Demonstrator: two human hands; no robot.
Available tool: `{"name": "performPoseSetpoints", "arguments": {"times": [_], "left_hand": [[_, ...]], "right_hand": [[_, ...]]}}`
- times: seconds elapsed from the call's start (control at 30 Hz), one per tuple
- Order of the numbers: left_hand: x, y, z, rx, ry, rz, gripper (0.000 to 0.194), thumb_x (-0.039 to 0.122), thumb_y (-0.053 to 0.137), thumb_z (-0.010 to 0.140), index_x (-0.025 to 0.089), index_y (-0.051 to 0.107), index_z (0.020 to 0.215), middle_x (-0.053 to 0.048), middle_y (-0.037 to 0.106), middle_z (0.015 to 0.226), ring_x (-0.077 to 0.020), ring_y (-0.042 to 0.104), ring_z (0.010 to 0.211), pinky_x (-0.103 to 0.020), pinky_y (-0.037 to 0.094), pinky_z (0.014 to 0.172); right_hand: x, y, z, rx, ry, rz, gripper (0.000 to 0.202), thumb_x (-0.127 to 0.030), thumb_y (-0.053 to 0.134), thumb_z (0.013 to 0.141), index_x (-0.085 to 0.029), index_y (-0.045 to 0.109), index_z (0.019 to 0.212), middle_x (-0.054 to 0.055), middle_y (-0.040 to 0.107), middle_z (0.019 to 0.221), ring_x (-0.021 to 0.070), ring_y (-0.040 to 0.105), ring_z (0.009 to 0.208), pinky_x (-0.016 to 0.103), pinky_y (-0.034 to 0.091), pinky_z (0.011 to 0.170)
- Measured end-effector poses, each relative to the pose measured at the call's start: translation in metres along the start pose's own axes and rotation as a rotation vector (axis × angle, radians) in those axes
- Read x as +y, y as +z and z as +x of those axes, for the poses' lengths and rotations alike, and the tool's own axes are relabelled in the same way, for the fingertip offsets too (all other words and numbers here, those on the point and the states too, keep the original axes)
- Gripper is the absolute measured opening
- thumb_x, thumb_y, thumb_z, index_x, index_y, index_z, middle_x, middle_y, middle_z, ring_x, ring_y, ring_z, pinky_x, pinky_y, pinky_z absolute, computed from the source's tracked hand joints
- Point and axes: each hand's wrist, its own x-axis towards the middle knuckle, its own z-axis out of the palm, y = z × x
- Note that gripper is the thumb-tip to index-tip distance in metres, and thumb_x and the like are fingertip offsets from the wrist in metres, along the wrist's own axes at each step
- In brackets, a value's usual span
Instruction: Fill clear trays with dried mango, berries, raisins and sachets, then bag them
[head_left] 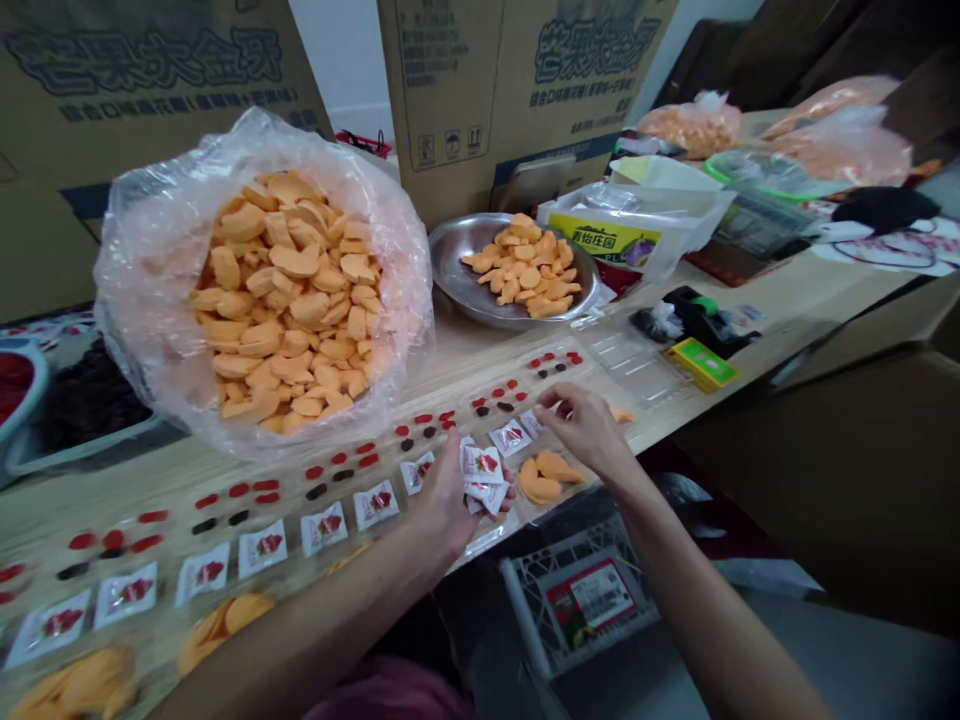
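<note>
My left hand (442,500) is closed around several small white packets with a red fruit print (484,466). My right hand (585,425) reaches over the row of clear trays, its fingers bent together at the edge of a white packet (531,424). Beside that lies another white packet (510,437). Below my right hand, orange curved candies (547,475) rest in a tray section. More white packets (324,527) run in a line to the left, with red and dark pieces (341,466) set out behind them.
A large plastic bag of orange candies (292,300) stands open behind the row. To its right is a metal bowl (450,262) with more candies. Cardboard boxes (480,100) stand behind. A tape dispenser (709,320) and yellow-green box (701,364) lie right; a grey crate (525,600) sits below.
</note>
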Motion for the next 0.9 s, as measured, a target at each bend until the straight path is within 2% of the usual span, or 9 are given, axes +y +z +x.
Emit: {"name": "performPoseSetpoints", "arguments": {"times": [0.07, 0.13, 0.23, 0.3, 0.43, 0.57, 0.7, 0.83, 0.9], "left_hand": [[-0.003, 0.009, 0.002, 0.009, 0.030, -0.002, 0.047, 0.046, 0.023, 0.096, 0.014, 0.053, 0.079, -0.007, 0.060, 0.056, -0.0179, 0.057, 0.045, -0.024, 0.039, 0.042], [-0.007, 0.016, 0.005, 0.011, 0.069, -0.022, 0.044, 0.045, 0.026, 0.096, 0.013, 0.055, 0.083, -0.003, 0.058, 0.056, -0.0157, 0.055, 0.044, -0.024, 0.040, 0.043], [-0.014, 0.024, 0.009, 0.042, 0.083, -0.058, 0.038, 0.042, 0.032, 0.096, 0.014, 0.056, 0.089, -0.002, 0.061, 0.061, -0.0140, 0.057, 0.048, -0.024, 0.044, 0.048], [-0.015, 0.027, 0.012, 0.021, 0.050, -0.037, 0.040, 0.044, 0.031, 0.095, 0.013, 0.057, 0.090, -0.004, 0.063, 0.064, -0.0157, 0.059, 0.050, -0.025, 0.045, 0.049], [-0.010, 0.028, 0.017, -0.133, -0.045, 0.010, 0.052, 0.048, 0.024, 0.095, 0.010, 0.056, 0.077, -0.011, 0.063, 0.062, -0.0205, 0.062, 0.053, -0.030, 0.049, 0.053], [-0.001, 0.032, 0.021, -0.202, -0.089, -0.078, 0.059, 0.050, 0.021, 0.094, 0.005, 0.058, 0.081, -0.018, 0.066, 0.075, -0.0267, 0.067, 0.068, -0.040, 0.053, 0.070], [0.005, 0.038, 0.023, -0.264, -0.100, -0.161, 0.065, 0.053, 0.019, 0.093, 0.002, 0.059, 0.094, -0.020, 0.066, 0.085, -0.0328, 0.065, 0.086, -0.050, 0.050, 0.082], [0.007, 0.040, 0.027, -0.298, -0.102, -0.194, 0.066, 0.055, 0.022, 0.092, 0.000, 0.058, 0.100, -0.019, 0.066, 0.087, -0.0326, 0.064, 0.088, -0.058, 0.044, 0.088], [0.007, 0.040, 0.029, -0.316, -0.100, -0.196, 0.066, 0.055, 0.022, 0.092, 0.000, 0.058, 0.102, -0.019, 0.066, 0.088, -0.0316, 0.064, 0.087, -0.058, 0.042, 0.090]], "right_hand": [[-0.016, 0.004, -0.017, -0.185, -0.063, 0.124, 0.019, -0.035, 0.058, 0.078, -0.018, 0.066, 0.078, 0.003, 0.065, 0.074, 0.0158, 0.055, 0.066, 0.027, 0.040, 0.061], [-0.030, 0.009, -0.033, -0.259, -0.076, 0.221, 0.020, -0.037, 0.059, 0.078, -0.018, 0.065, 0.074, 0.002, 0.063, 0.072, 0.0150, 0.054, 0.065, 0.026, 0.040, 0.058], [-0.036, 0.013, -0.045, -0.188, -0.018, 0.325, 0.016, -0.032, 0.061, 0.076, -0.018, 0.058, 0.069, 0.000, 0.057, 0.065, 0.0130, 0.049, 0.059, 0.025, 0.038, 0.054], [-0.027, 0.006, -0.041, -0.155, 0.009, 0.383, 0.016, -0.032, 0.058, 0.078, -0.018, 0.055, 0.070, 0.000, 0.056, 0.064, 0.0130, 0.049, 0.058, 0.024, 0.040, 0.053], [0.014, -0.029, -0.010, 0.049, 0.031, 0.336, 0.014, -0.032, 0.057, 0.074, -0.018, 0.054, 0.072, 0.000, 0.059, 0.065, 0.0144, 0.054, 0.059, 0.025, 0.043, 0.056], [0.055, -0.057, 0.028, 0.159, 0.133, 0.016, 0.004, -0.022, 0.054, 0.067, -0.018, 0.055, 0.065, 0.001, 0.060, 0.060, 0.0154, 0.055, 0.057, 0.026, 0.042, 0.055], [0.068, -0.051, 0.042, 0.140, 0.161, -0.094, 0.007, -0.015, 0.054, 0.064, -0.018, 0.057, 0.059, 0.001, 0.058, 0.056, 0.0156, 0.054, 0.057, 0.026, 0.038, 0.055], [0.056, -0.036, 0.031, 0.171, 0.133, -0.165, 0.005, -0.021, 0.059, 0.070, -0.018, 0.062, 0.067, 0.002, 0.061, 0.067, 0.0162, 0.053, 0.063, 0.028, 0.038, 0.061], [0.045, -0.033, 0.018, 0.122, 0.072, -0.123, 0.011, -0.026, 0.059, 0.074, -0.017, 0.064, 0.074, 0.003, 0.062, 0.073, 0.0159, 0.054, 0.065, 0.028, 0.039, 0.062]]}}
